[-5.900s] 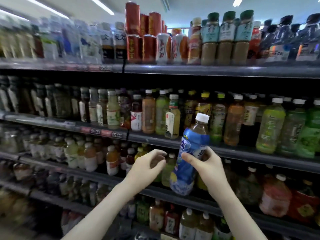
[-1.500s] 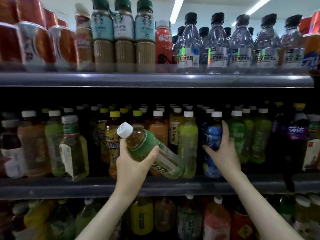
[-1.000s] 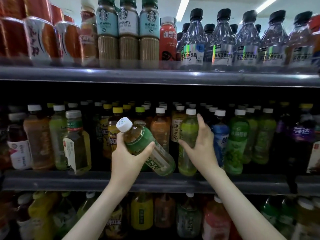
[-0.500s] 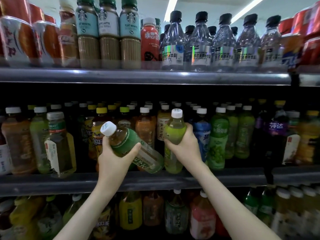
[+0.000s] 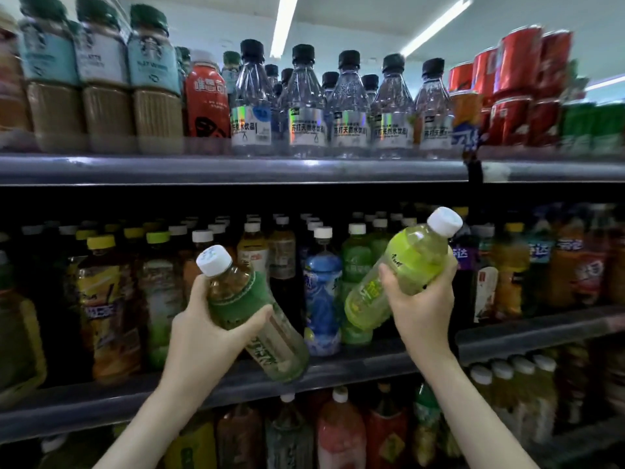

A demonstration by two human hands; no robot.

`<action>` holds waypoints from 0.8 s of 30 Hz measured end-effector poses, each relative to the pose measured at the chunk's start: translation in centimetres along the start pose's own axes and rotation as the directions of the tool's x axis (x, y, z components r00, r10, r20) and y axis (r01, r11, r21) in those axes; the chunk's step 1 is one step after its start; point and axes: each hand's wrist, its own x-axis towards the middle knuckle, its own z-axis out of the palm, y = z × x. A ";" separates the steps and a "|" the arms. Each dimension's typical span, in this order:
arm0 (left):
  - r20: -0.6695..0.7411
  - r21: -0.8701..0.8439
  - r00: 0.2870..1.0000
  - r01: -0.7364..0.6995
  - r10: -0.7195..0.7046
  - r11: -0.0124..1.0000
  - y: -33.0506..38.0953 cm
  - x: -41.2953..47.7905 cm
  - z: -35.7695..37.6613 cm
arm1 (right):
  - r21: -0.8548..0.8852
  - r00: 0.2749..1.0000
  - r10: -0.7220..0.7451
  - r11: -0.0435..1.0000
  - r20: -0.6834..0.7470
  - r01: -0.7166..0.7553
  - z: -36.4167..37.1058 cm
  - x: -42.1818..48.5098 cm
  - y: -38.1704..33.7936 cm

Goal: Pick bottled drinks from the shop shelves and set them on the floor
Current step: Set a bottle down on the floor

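Observation:
My left hand [image 5: 203, 336] grips a tea bottle with a dark green label [image 5: 257, 319] and a white cap, tilted with the cap up to the left. My right hand [image 5: 419, 299] grips a light green drink bottle [image 5: 402, 265] with a white cap, tilted with the cap up to the right. Both bottles are held in the air in front of the middle shelf [image 5: 338, 367]. The floor is out of sight.
The middle shelf holds rows of tea and juice bottles, among them a blue-labelled bottle [image 5: 321, 299]. On the top shelf [image 5: 236, 169] stand coffee bottles, clear water bottles [image 5: 304, 106] and red cans [image 5: 517, 86]. More bottles fill the shelf below.
My right hand has lifted the light green bottle off the middle shelf and tipped it to the right. The left hand still holds the tea bottle. The view has shifted slightly.

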 end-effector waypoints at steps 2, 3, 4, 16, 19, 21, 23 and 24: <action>0.019 0.005 1.000 -0.011 0.011 1.000 0.3 -0.1 1.3 | -0.049 0.998 0.045 0.998 -0.041 -0.047 -1.1 0.8 1.9; 0.023 0.012 1.000 -0.016 0.015 1.000 0.4 -0.2 1.9 | -0.072 0.997 0.059 0.995 -0.050 -0.063 -1.5 1.2 2.8; 0.027 0.021 1.000 -0.017 0.016 1.000 0.5 -0.2 2.4 | -0.094 0.996 0.072 0.993 -0.053 -0.077 -1.8 1.7 3.8; 0.020 0.109 0.993 0.117 -0.120 0.987 0.3 0.3 4.7 | -0.245 0.842 0.351 0.931 0.409 -0.269 -0.2 4.8 10.5; 0.013 0.137 0.984 0.173 -0.177 0.975 0.4 0.3 4.3 | -0.235 0.818 0.381 0.923 0.431 -0.306 0.4 4.9 10.9; -0.007 0.149 0.977 0.213 -0.214 0.966 0.4 0.3 4.0 | -0.239 0.847 0.354 0.931 0.397 -0.276 0.5 4.1 10.6; -0.012 0.157 0.973 0.229 -0.230 0.961 0.4 0.2 3.8 | -0.245 0.928 0.215 0.959 0.306 -0.142 0.5 2.7 9.1; -0.012 0.150 0.970 0.241 -0.242 0.959 0.4 0.2 3.8 | -0.215 0.962 0.087 0.976 0.257 -0.031 0.6 1.8 7.9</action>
